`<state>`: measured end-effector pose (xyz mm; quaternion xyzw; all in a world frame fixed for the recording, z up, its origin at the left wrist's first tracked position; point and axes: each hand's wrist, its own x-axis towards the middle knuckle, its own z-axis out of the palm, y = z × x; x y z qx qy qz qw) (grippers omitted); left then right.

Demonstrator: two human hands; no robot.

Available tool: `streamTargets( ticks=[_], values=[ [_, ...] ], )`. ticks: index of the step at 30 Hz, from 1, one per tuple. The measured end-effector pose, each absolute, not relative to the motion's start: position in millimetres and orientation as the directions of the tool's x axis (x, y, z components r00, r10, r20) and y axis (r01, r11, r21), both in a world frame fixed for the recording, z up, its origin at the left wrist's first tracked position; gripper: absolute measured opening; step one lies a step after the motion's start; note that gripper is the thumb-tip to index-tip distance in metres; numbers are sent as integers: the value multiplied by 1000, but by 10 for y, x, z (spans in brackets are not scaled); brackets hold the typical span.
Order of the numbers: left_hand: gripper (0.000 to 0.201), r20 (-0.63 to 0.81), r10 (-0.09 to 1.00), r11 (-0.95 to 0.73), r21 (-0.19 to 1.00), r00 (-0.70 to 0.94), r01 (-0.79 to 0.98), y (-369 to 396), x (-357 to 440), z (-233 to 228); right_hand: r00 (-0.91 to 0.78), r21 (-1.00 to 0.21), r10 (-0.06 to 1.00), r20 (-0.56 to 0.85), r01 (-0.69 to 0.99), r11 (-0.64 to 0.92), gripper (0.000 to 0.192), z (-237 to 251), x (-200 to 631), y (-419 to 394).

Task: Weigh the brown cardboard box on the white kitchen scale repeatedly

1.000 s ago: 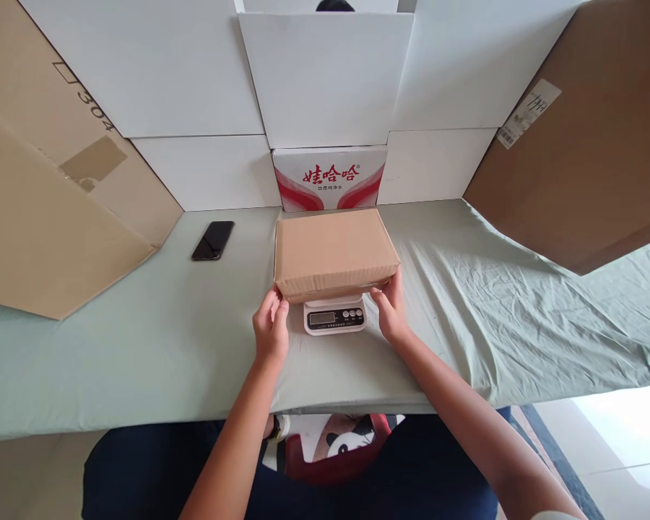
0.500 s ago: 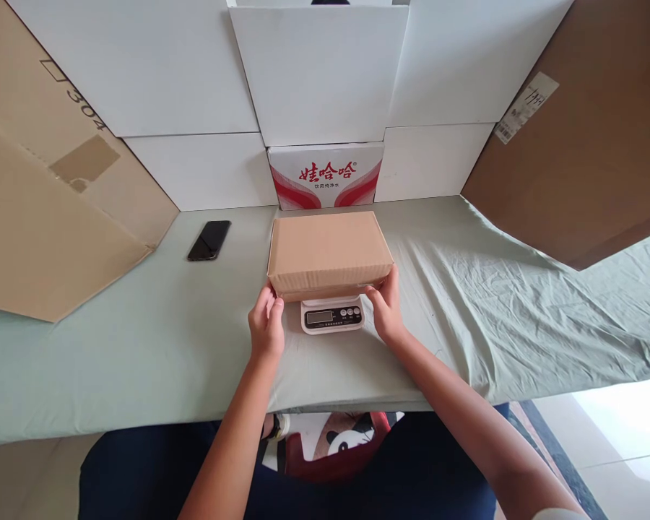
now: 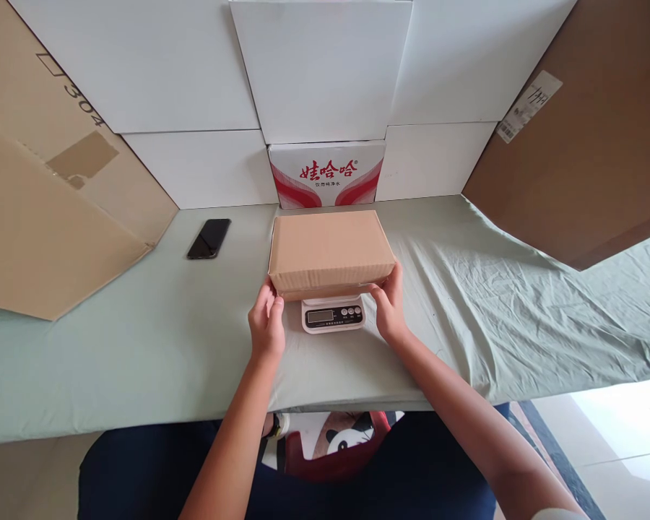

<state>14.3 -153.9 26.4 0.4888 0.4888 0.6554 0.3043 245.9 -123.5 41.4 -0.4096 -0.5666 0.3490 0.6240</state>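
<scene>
A closed brown cardboard box [image 3: 329,245] sits over a small white digital kitchen scale [image 3: 333,326], covering the scale's weighing platform. The scale's front panel, with a grey display and round buttons, shows below the box's near edge. My left hand [image 3: 267,321] grips the box's near left corner, thumb in front and fingers partly hidden behind and under it. At the near right corner my right hand [image 3: 388,303] holds the box, thumb along its front side and fingers round the right side. Whether the box's full weight rests on the scale I cannot tell.
A black smartphone [image 3: 209,239] lies left of the box on the green cloth [image 3: 206,325]. Behind stand white panels [image 3: 325,72] and a white-and-red carton [image 3: 326,177]. Large cardboard sheets flank the table at left [image 3: 59,217] and right [image 3: 574,159]. Creases run through the cloth at right.
My right hand has shifted very slightly up and right at the box's corner. The box stays over the scale, and the view has tilted a touch.
</scene>
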Motion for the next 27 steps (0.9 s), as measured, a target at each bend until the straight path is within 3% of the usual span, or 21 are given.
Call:
streamTargets(
  ticks=[15, 27],
  values=[
    [56, 342, 868, -347, 936, -361, 53, -1532, 137, 259, 155, -913, 901, 405, 15, 408, 60, 433, 2484, -1216],
    [54, 356, 877, -325, 934, -324, 148, -1551, 144, 301, 121, -911, 904, 409, 2, 412, 55, 473, 2469, -1236]
  ],
)
